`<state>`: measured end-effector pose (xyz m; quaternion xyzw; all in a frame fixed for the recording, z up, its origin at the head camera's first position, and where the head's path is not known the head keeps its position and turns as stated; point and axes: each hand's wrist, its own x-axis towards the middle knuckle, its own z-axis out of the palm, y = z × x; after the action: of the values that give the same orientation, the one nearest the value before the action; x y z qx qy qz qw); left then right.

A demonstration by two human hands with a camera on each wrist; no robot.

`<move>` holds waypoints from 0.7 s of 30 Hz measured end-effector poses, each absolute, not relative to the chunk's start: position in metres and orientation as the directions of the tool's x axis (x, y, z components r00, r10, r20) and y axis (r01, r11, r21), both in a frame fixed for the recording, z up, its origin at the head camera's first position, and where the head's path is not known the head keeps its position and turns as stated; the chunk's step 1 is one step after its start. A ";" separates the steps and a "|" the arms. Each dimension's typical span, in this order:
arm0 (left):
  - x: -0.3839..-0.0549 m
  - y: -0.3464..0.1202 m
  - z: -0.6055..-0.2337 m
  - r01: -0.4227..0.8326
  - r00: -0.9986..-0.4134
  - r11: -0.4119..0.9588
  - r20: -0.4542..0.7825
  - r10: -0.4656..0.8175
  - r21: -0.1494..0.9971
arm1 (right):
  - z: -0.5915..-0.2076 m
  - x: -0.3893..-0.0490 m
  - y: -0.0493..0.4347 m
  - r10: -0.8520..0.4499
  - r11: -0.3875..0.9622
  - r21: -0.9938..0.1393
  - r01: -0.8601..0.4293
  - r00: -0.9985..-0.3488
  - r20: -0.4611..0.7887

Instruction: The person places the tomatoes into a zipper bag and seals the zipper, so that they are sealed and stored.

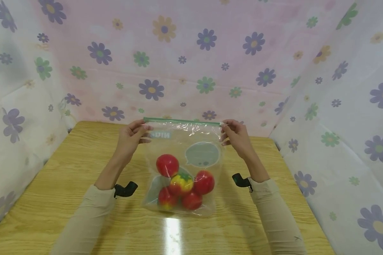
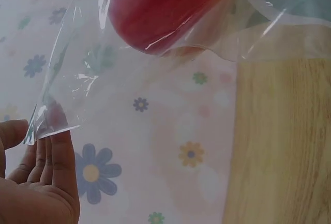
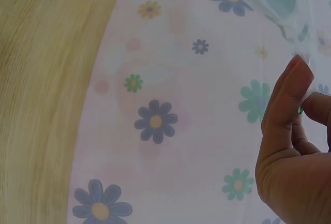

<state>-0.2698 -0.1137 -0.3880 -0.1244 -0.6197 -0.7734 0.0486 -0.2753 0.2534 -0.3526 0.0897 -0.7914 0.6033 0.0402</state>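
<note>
A clear zip bag (image 1: 175, 143) with a green zip strip (image 1: 182, 121) along its top hangs upright in the head view. Inside its lower part lie several red, tomato-like round fruits (image 1: 167, 165), one of them yellow and red with a green leafy top (image 1: 182, 181). My left hand (image 1: 132, 136) pinches the bag's top left corner between thumb and fingers. At the top right corner, by a small white slider, my right hand (image 1: 237, 138) pinches the strip. The left wrist view shows the bag's corner (image 2: 54, 123) between thumb and fingers, with a red fruit (image 2: 160, 12) behind the plastic.
The wood-grain table (image 1: 83, 166) lies under the bag. Flower-patterned cloth (image 1: 182, 53) stands behind it and on both sides. A black curved piece sits at each wrist, the left one (image 1: 126, 189) and the right one (image 1: 240, 180).
</note>
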 end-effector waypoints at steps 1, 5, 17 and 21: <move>-0.271 -0.114 -0.390 0.223 -0.965 -0.224 0.247 0.087 0.949 | -0.354 -0.277 0.254 -0.090 0.252 -0.949 -0.188 -0.981 0.171; -0.276 -0.113 -0.397 0.230 -0.963 -0.220 0.254 0.090 0.948 | -0.359 -0.282 0.254 -0.085 0.251 -0.950 -0.188 -0.981 0.172; -0.277 -0.110 -0.410 0.283 -0.954 -0.159 0.295 0.061 0.946 | -0.371 -0.298 0.254 -0.064 0.303 -0.939 -0.163 -0.987 0.150; -0.278 -0.110 -0.414 0.252 -0.962 -0.129 0.262 0.071 0.959 | -0.378 -0.303 0.259 -0.084 0.332 -0.926 -0.179 -0.983 0.160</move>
<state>-0.2777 -0.1102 -0.4136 -0.1227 -0.6572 -0.7412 0.0609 -0.3029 0.2585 -0.3776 0.0808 -0.8151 0.5722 0.0416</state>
